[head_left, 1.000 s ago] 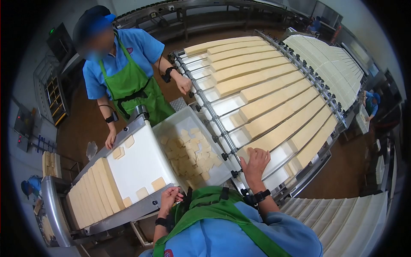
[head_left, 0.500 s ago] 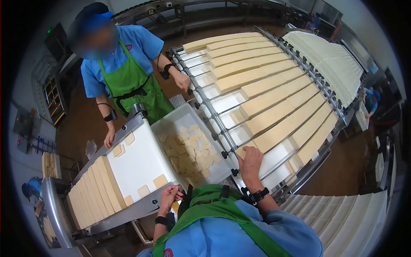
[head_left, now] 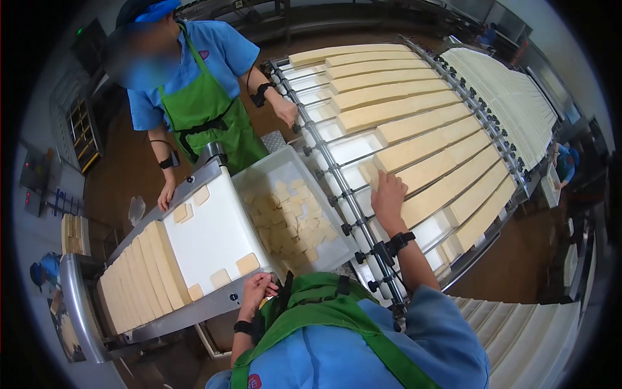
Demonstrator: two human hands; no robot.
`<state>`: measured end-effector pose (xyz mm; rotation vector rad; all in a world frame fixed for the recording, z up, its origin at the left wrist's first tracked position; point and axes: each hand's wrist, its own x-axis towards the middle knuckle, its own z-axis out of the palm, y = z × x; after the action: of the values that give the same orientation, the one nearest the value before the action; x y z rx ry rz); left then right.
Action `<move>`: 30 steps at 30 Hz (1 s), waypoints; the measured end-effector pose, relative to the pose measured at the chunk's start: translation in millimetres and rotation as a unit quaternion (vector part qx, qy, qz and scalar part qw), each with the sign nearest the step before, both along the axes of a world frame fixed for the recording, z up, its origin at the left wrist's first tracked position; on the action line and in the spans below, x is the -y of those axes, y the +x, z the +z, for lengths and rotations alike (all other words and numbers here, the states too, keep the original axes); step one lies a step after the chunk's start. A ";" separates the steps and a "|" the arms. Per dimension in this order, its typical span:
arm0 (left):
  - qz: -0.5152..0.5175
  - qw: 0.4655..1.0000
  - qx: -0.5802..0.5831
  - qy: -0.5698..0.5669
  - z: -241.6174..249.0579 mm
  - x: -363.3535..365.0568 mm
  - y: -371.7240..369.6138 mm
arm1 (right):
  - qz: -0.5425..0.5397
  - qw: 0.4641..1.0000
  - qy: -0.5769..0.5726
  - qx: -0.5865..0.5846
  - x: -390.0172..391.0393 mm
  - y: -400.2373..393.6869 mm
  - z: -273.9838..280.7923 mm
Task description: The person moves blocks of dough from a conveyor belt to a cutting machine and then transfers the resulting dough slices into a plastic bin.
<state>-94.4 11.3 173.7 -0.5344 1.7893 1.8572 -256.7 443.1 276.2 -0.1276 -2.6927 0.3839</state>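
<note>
My right hand (head_left: 389,198) reaches over the lane conveyor, its fingertips at the near end of a row of pale square slices (head_left: 427,154). Beside the near edge of the white belt (head_left: 217,236), my left hand (head_left: 259,287) is closed with its fingers curled; whether anything is inside is hidden. Loose slices (head_left: 247,263) lie on that belt near my left hand. A grey bin (head_left: 337,259) holding many loose slices stands between the belt and the lane conveyor.
Across the bin a co-worker (head_left: 214,97) in a green apron has one hand on the conveyor rail (head_left: 317,139) and one at the belt. Packed rows of slices (head_left: 139,282) fill the belt's left end. White corrugated trays (head_left: 518,330) lie at lower right.
My right hand has moved up and away from me along the lane ends, to another row. My left hand has barely shifted. The co-worker leans slightly further in.
</note>
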 end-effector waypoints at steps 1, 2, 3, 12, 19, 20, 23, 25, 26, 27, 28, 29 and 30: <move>0.000 1.000 -0.001 0.003 -1.6 0.1 0.4 | -0.049 0.996 0.036 0.072 -2.0 -3.7 -2.6; 0.001 1.000 -0.002 0.006 -3.2 0.3 0.3 | -0.098 0.982 0.072 0.142 -3.8 -7.3 -5.3; 0.006 1.000 -0.001 0.007 -3.6 0.3 -0.1 | -0.093 0.982 0.074 0.143 -6.2 -8.2 -9.4; 0.001 0.999 0.026 0.018 6.1 3.6 -1.5 | -0.064 0.968 0.122 0.208 -23.5 -13.5 -27.6; 0.026 0.998 -0.053 0.029 47.3 51.1 21.3 | -0.091 0.960 0.062 0.258 -19.4 -16.0 -8.1; 0.039 0.997 -0.061 0.017 49.1 61.1 27.3 | -0.082 0.960 0.066 0.261 -19.0 -17.9 -14.1; 0.080 0.994 -0.069 0.007 51.0 86.4 46.9 | -0.095 0.963 0.118 0.225 -25.2 -17.3 -25.9; 0.120 0.989 -0.088 0.002 51.1 100.1 58.1 | -0.093 0.962 0.133 0.218 -34.9 -17.6 -30.9; 0.143 0.986 -0.086 -0.002 49.5 105.9 64.3 | -0.095 0.963 0.143 0.210 -40.6 -20.0 -38.1; 0.193 0.976 -0.098 -0.022 45.3 112.0 70.8 | -0.076 0.970 0.136 0.186 -69.1 -24.4 -60.1; 0.247 0.962 -0.110 -0.045 39.5 119.0 78.9 | -0.052 0.977 0.126 0.162 -84.4 -29.3 -85.0; 0.327 0.929 -0.153 -0.086 28.3 122.7 84.3 | -0.080 0.972 0.132 0.179 -68.8 -28.4 -78.4; 0.391 0.888 -0.153 -0.184 22.4 127.7 86.5 | -0.108 0.965 0.140 0.195 -53.4 -35.8 -54.9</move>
<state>-7.9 -116.4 196.2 -1.3313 2.3944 2.1873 -292.6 496.6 221.3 -0.4500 -3.0409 -0.1032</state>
